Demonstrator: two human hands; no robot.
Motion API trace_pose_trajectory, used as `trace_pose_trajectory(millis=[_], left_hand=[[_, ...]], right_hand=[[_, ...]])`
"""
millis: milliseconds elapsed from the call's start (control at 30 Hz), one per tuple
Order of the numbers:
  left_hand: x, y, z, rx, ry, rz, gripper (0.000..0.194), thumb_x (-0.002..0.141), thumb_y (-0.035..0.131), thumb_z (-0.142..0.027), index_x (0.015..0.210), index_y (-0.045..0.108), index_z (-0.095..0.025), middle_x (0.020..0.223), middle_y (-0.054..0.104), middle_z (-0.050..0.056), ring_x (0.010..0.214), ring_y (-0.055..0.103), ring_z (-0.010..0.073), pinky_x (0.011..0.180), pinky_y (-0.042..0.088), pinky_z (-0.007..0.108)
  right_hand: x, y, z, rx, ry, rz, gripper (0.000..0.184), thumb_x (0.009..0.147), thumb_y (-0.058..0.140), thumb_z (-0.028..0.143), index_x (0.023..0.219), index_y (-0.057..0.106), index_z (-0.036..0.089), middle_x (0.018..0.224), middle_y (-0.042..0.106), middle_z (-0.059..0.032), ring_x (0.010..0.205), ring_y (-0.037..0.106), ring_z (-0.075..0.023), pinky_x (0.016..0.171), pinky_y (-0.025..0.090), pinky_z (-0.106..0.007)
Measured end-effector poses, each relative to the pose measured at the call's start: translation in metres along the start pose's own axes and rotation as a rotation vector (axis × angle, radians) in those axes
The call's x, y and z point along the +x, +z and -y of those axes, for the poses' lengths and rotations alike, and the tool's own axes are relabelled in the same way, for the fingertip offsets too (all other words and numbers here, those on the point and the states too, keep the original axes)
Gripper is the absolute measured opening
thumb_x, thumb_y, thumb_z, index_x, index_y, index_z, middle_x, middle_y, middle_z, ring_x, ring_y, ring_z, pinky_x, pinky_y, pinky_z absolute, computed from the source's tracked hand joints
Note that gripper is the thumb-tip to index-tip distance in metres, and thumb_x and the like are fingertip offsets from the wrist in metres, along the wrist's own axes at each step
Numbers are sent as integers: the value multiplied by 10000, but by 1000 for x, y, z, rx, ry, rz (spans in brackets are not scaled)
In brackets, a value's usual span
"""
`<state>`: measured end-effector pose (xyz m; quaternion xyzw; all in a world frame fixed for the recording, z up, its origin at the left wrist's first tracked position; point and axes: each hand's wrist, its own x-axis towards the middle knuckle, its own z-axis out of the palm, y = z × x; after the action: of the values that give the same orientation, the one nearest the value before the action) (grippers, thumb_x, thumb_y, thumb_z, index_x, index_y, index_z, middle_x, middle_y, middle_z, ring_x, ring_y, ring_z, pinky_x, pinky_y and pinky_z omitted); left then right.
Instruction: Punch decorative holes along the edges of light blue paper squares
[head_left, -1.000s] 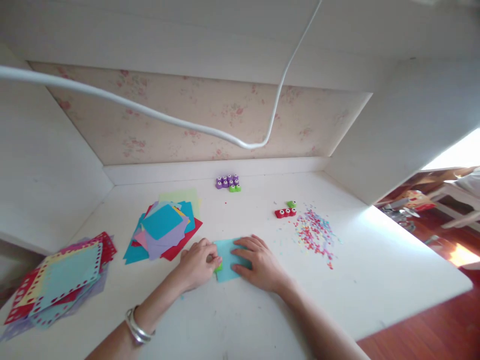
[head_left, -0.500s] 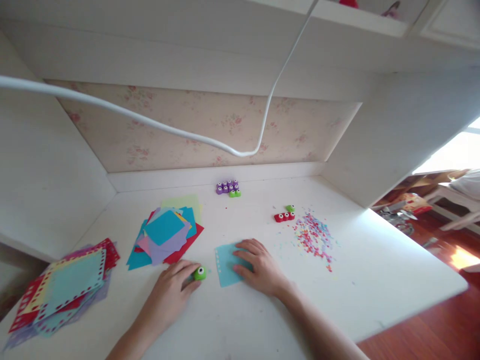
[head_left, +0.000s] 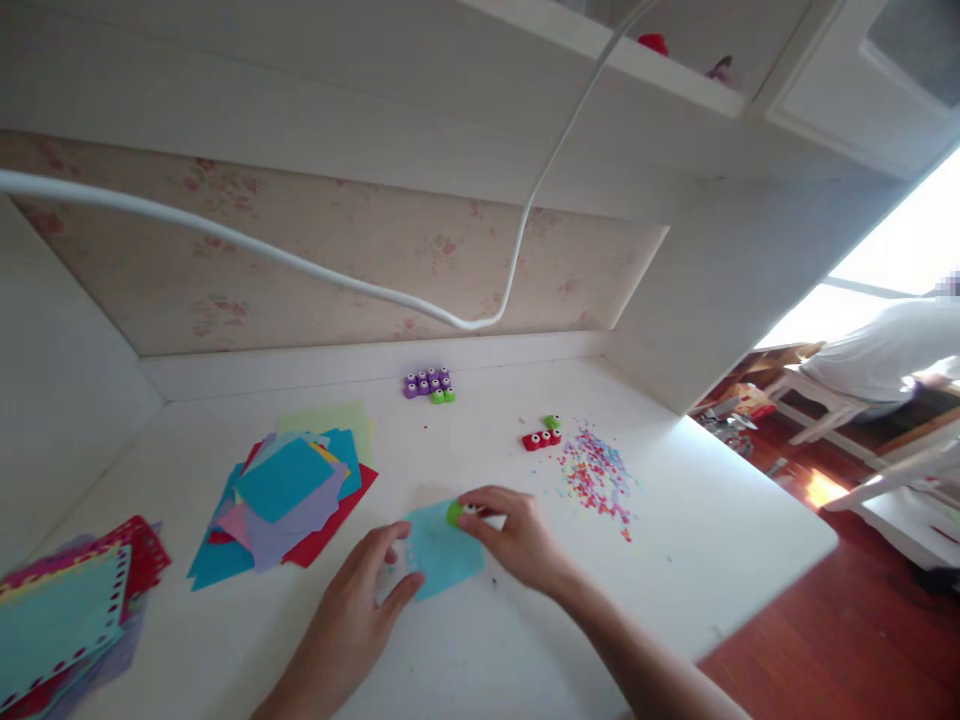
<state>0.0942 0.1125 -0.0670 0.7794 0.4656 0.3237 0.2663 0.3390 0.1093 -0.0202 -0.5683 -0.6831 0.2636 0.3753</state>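
A small green craft punch (head_left: 454,513) is pinched between the thumb and fingers of my right hand (head_left: 517,530), over the upper right part of a light blue paper sheet (head_left: 446,560). A row of small punched holes runs along the sheet's left edge. There my left hand (head_left: 364,590) is open, thumb and fingers apart, its tips at the paper's edge and holding nothing. Whether the punch grips the paper's edge is hidden by my right fingers.
Colored paper sheets (head_left: 289,485) lie piled at left, with hole-edged sheets (head_left: 67,615) nearer me. Purple punches (head_left: 427,382), red punches (head_left: 541,440) and another green punch (head_left: 552,422) stand farther back. Paper confetti (head_left: 596,475) is scattered at right. A white cable (head_left: 337,280) hangs in front.
The green punch has passed from my left hand to my right. My left hand has moved right to the paper's edge and opened. The view has turned right, and a seated person now shows.
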Motion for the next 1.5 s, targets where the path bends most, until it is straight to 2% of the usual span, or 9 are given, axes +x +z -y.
trace_pose_trajectory(millis=[167, 233, 333, 567, 800, 1000, 1167, 1300, 1500], left_hand=[[-4, -1, 13, -9, 15, -10, 283, 950, 529, -436, 1194, 553, -294, 1097, 664, 32, 878, 658, 178, 795, 577, 308], [-6, 0, 16, 3, 39, -22, 264, 953, 527, -418, 1181, 574, -294, 1078, 675, 26, 892, 670, 180, 808, 580, 302], [-6, 1, 15, 46, 81, -25, 247, 945, 540, -392, 1161, 609, -294, 1063, 694, 21, 917, 685, 187, 828, 585, 303], [-3, 0, 14, 136, 127, 27, 236, 939, 541, -310, 1159, 624, -283, 1099, 691, 31, 999, 668, 209, 881, 575, 357], [-4, 0, 15, 158, 124, 55, 236, 940, 542, -313, 1154, 636, -278, 1114, 685, 38, 1032, 651, 223, 911, 557, 388], [-3, -1, 12, 158, 109, 73, 235, 934, 538, -301, 1137, 654, -276, 1108, 686, 40, 1031, 649, 224, 908, 554, 392], [-3, -2, 10, 156, 95, 88, 239, 941, 528, -293, 1146, 650, -277, 1116, 682, 43, 1039, 639, 228, 917, 543, 397], [-3, -4, 6, 154, 104, 100, 216, 947, 524, -269, 1117, 658, -278, 1094, 684, 33, 1022, 637, 220, 915, 535, 390], [-4, -5, -1, 224, 172, 125, 254, 946, 516, -221, 1130, 681, -282, 1098, 696, 39, 1031, 627, 220, 924, 512, 393]], right_hand=[[60, -80, -55, -415, 314, -286, 372, 909, 531, 465, 1104, 728, 216, 866, 753, -56, 749, 684, -212, 695, 520, -306], [80, -104, -75, -525, 356, -318, 344, 888, 549, 411, 1084, 742, 204, 968, 753, -80, 883, 683, -242, 807, 498, -329], [97, -118, -98, -648, 374, -280, 285, 856, 581, 344, 1014, 773, 206, 1061, 742, -89, 1014, 653, -267, 901, 454, -332], [102, -107, -128, -788, 424, -177, 230, 811, 597, 294, 893, 800, 226, 1061, 722, -87, 1048, 630, -253, 901, 439, -289], [108, -113, -139, -814, 494, -195, 364, 762, 635, 347, 1083, 759, 225, 1251, 641, -109, 1089, 617, -277, 904, 460, -323], [109, -113, -140, -798, 555, -163, 394, 779, 605, 379, 1117, 745, 232, 1159, 693, -109, 1027, 655, -290, 812, 502, -340], [113, -107, -122, -806, 483, -174, 419, 812, 602, 386, 1160, 713, 181, 1251, 637, -152, 1101, 616, -320, 908, 474, -401], [128, -78, -99, -743, 278, -97, 359, 899, 535, 362, 1191, 684, 216, 1281, 629, -89, 1144, 594, -253, 982, 434, -341], [173, -8, -78, -602, 106, 27, 410, 909, 533, 248, 1313, 597, 221, 1333, 602, -53, 1065, 636, -183, 960, 456, -271]])
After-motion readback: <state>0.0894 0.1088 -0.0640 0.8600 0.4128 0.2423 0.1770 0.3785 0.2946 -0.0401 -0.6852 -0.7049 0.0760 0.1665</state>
